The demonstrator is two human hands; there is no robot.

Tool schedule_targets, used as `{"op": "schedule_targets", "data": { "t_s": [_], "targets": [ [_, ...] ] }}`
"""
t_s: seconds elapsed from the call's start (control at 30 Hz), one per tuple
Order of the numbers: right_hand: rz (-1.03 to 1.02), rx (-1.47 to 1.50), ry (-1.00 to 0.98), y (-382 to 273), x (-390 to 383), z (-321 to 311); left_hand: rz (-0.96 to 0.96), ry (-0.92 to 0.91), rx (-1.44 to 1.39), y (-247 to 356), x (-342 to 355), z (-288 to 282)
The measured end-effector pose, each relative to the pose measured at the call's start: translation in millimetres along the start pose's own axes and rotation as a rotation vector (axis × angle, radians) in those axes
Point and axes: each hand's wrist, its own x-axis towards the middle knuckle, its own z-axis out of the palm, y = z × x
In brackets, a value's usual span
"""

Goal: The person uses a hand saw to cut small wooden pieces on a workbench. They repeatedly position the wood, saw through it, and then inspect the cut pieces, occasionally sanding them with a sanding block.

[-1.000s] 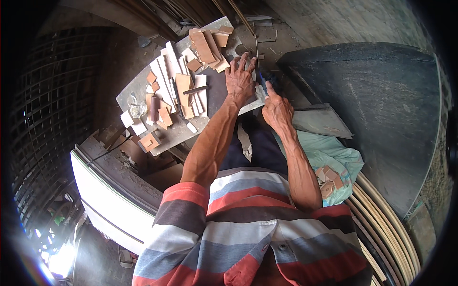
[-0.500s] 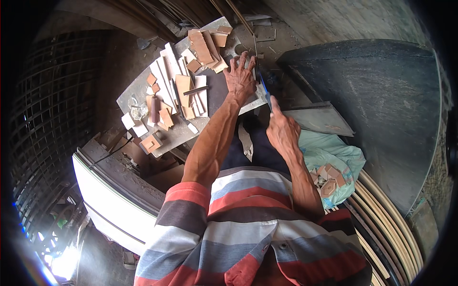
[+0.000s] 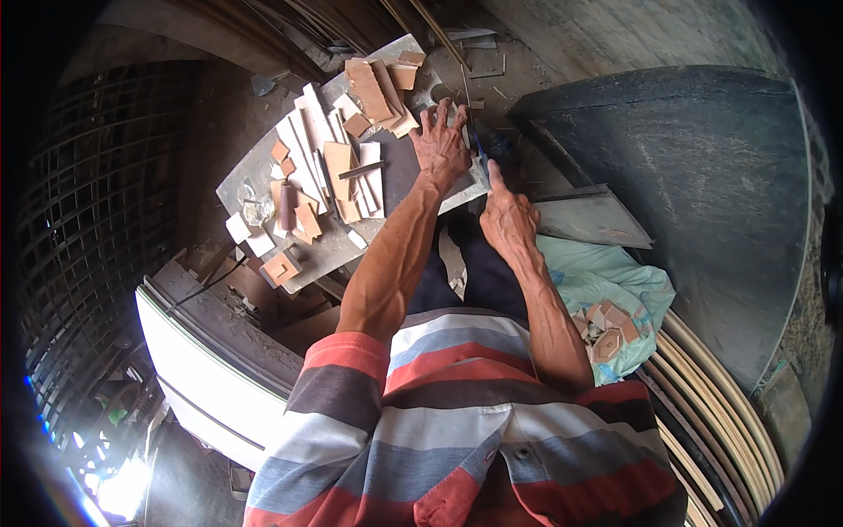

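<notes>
My left hand (image 3: 440, 149) lies flat with its fingers spread on a dark brown panel (image 3: 402, 165), at the right end of the work table (image 3: 325, 255). Just right of it, my right hand (image 3: 509, 216) is closed round a long, thin tool with a blue part (image 3: 481, 153), the forefinger stretched along it. The tool points away from me past the table's right edge. My fingers cover its grip, and its exact kind cannot be made out.
Wood offcuts (image 3: 373, 92), pale strips (image 3: 307, 149) and a brown cylinder (image 3: 287, 205) crowd the table's left and far parts. A large dark board (image 3: 676, 176) leans at right. Below it, a green plastic bag (image 3: 623, 281) holds small brown pieces (image 3: 606, 332), beside long curved strips (image 3: 716, 386).
My right hand has pushed forward and slightly left with the thin blue tool, whose blue part now shows less. My left hand stays in place on the panel.
</notes>
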Motion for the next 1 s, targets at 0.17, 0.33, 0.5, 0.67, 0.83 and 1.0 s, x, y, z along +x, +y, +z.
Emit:
{"op": "schedule_targets", "data": {
  "t_s": [0.17,0.33,0.5,0.67,0.83,1.0],
  "targets": [
    [0.002,-0.041,-0.059,-6,-54,-28,0.013,0.07,0.001,-7,2,15],
    [-0.042,0.007,0.042,0,-23,-11,0.02,0.047,-0.016,-4,-1,9],
    [-0.009,0.012,0.021,6,-5,6,0.042,0.057,-0.017,-5,-1,5],
    [0.044,0.007,-0.001,-11,-42,-23,0.019,0.04,0.015,-5,-1,9],
    [0.075,0.023,-0.041,-9,-58,-33,0.052,0.031,0.021,-11,1,10],
    [0.068,0.03,-0.01,-1,-51,-25,0.033,0.025,0.02,-9,2,13]
  ]
}}
